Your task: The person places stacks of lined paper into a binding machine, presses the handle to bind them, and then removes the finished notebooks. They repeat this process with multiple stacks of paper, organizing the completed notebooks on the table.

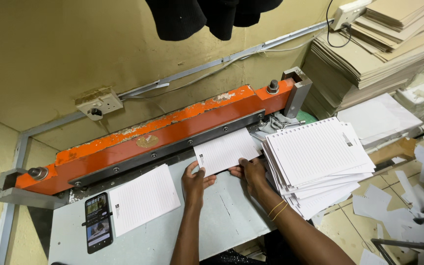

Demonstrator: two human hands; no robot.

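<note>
Together, both hands gripped a small bundle of white lined paper sheets point(225, 150), whose far edge was pushed under the black steel bar point(172, 145) of a long orange metal punching press point(163, 130) that ran slantwise across the back of the pale grey worktable point(222, 221). The left hand point(195, 180) pinched the bundle's near left corner, thumb on top and fingers curled beneath, while the right hand point(252, 172) clasped the near right edge in the same closed grip, with thin gold bangles point(278, 210) on its wrist. Just left of the left hand, a separate flat stack of white lined sheets point(143, 198) lay on the table, and beside that stack rested a black smartphone with a lit screen point(97, 222). Close to the right hand, a fanned heap of white lined pages with punched edges point(317, 159) stood, spreading over the table's right side. Behind it, tall piles of brown cardboard sheets point(369, 59) leaned against the yellowish wall point(50, 49), and white paper scraps point(393, 196) littered the floor.
</note>
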